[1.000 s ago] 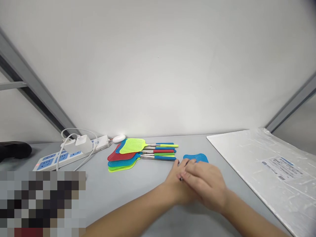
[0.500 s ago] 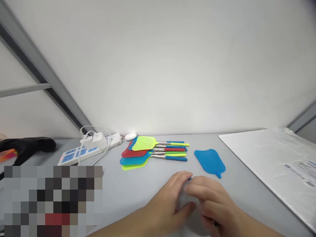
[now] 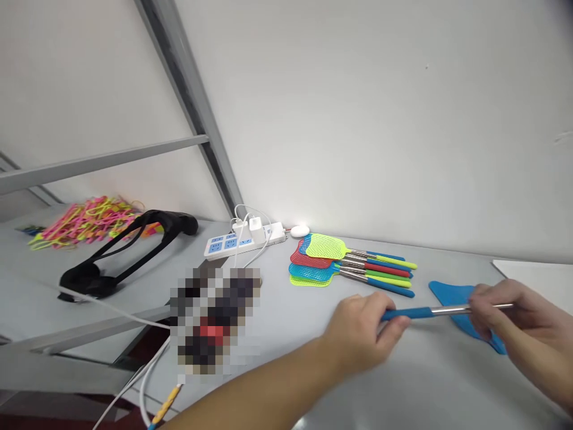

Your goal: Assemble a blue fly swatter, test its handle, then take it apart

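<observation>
My left hand grips the blue grip end of a telescopic rod, which is drawn out level above the table. My right hand pinches the rod's bare metal end. Under my right hand lies a loose blue swatter head, flat on the grey table. Behind them rests a pile of several finished fly swatters in yellow-green, red, blue and green, handles pointing right.
A white power strip with plugged chargers and a small white puck sit by the wall. A black headset-like frame and a heap of pink and yellow bands lie at the left. White cables hang off the table's edge.
My hands were closed together over the short rod; they have since drawn apart, and the rod is stretched long. The view has swung left, showing the black frame and coloured bands.
</observation>
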A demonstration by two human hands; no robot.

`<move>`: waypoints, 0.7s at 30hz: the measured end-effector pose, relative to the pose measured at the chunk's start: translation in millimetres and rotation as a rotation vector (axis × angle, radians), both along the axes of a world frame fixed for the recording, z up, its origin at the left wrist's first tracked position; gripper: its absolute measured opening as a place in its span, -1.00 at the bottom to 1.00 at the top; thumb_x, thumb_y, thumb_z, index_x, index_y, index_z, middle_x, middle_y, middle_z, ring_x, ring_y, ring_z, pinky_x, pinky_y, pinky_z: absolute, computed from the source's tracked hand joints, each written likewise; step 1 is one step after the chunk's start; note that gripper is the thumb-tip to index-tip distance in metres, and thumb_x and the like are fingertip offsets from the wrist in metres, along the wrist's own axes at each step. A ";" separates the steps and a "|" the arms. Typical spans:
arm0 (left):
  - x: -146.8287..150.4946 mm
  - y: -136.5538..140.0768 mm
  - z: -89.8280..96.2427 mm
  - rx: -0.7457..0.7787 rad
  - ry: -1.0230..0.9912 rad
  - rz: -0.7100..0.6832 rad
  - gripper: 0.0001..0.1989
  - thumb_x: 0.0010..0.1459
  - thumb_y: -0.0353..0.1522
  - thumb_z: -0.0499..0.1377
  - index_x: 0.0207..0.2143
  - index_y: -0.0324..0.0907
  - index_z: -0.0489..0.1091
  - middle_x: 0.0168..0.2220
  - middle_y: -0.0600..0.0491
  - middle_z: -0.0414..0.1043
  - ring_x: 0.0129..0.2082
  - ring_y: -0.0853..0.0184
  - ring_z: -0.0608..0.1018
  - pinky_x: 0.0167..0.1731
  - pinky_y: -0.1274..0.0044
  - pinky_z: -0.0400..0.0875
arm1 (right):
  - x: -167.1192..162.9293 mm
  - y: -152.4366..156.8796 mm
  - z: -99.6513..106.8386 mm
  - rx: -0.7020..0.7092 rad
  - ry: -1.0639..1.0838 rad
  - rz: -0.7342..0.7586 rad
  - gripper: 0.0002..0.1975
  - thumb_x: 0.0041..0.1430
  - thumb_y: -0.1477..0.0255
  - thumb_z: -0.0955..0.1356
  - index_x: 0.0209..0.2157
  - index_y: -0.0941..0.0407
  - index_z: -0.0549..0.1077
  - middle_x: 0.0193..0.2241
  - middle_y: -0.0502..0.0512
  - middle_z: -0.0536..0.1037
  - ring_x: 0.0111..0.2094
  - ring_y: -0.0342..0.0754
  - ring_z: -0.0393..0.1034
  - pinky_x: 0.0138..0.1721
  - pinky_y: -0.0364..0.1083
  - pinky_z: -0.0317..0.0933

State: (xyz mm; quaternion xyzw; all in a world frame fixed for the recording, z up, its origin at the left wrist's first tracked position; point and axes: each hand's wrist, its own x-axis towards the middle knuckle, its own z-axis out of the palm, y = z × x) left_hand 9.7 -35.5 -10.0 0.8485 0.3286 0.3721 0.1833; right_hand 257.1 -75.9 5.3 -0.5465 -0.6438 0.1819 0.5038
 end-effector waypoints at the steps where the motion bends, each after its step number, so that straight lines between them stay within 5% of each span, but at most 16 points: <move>1: -2.3 5.8 -0.2 0.053 -0.020 0.016 -0.69 0.32 -0.13 -0.01 -0.27 -0.17 0.34 -0.53 0.12 0.40 -0.54 0.37 0.41 -0.50 0.54 0.25 | 8.7 4.8 -1.7 -0.056 -0.101 0.018 -0.81 0.16 0.18 0.39 -0.39 -0.01 0.40 -0.54 -0.01 0.41 -0.59 -0.09 0.24 -0.62 -0.10 0.11; 6: -9.8 27.8 -1.6 0.311 -0.007 0.008 -0.55 0.32 -0.04 -0.02 -0.44 -0.16 0.37 -0.60 0.16 0.37 -0.58 0.44 0.40 -0.52 0.54 0.18 | 10.3 11.4 0.5 -0.225 -0.506 0.187 -0.78 0.23 0.16 0.33 -0.32 0.01 0.48 -0.41 0.04 0.56 -0.45 -0.03 0.45 -0.50 -0.11 0.29; 10: -9.1 29.9 -3.0 0.354 0.041 -0.020 -0.54 0.31 -0.03 0.00 -0.43 -0.18 0.38 -0.57 0.16 0.40 -0.54 0.45 0.41 -0.50 0.55 0.19 | -16.8 5.0 1.3 -0.084 -0.739 0.247 -0.78 0.35 0.28 0.21 -0.15 0.01 0.45 -0.30 0.07 0.55 -0.33 -0.04 0.46 -0.32 -0.07 0.29; 14: -7.9 27.5 1.1 0.418 0.157 -0.047 -0.54 0.32 -0.04 -0.01 -0.44 -0.18 0.37 -0.57 0.16 0.35 -0.55 0.44 0.36 -0.48 0.53 0.17 | -35.9 0.0 -4.8 -0.057 -0.885 0.231 -0.72 0.40 0.35 0.12 -0.28 0.05 0.39 -0.44 0.02 0.47 -0.44 -0.04 0.34 -0.33 -0.03 0.14; 17: -7.2 25.0 7.7 0.533 0.288 -0.016 -0.62 0.33 -0.09 0.03 -0.39 -0.17 0.37 -0.49 0.13 0.38 -0.46 0.38 0.39 -0.28 0.45 0.23 | -44.5 -3.5 -3.7 -0.238 -0.858 0.205 -0.68 0.41 0.31 0.07 -0.36 0.05 0.31 -0.50 0.00 0.43 -0.49 -0.04 0.26 -0.40 -0.04 0.05; 21: -3.7 13.3 10.2 0.631 0.528 -0.051 -0.91 0.28 -0.43 0.07 -0.29 -0.19 0.35 -0.41 0.08 0.38 -0.36 0.29 0.42 -0.06 0.26 0.20 | -52.9 -8.3 6.6 -0.593 -0.514 0.307 -0.61 0.41 0.18 0.04 -0.39 0.06 0.26 -0.49 -0.01 0.40 -0.45 -0.06 0.25 -0.42 -0.09 0.07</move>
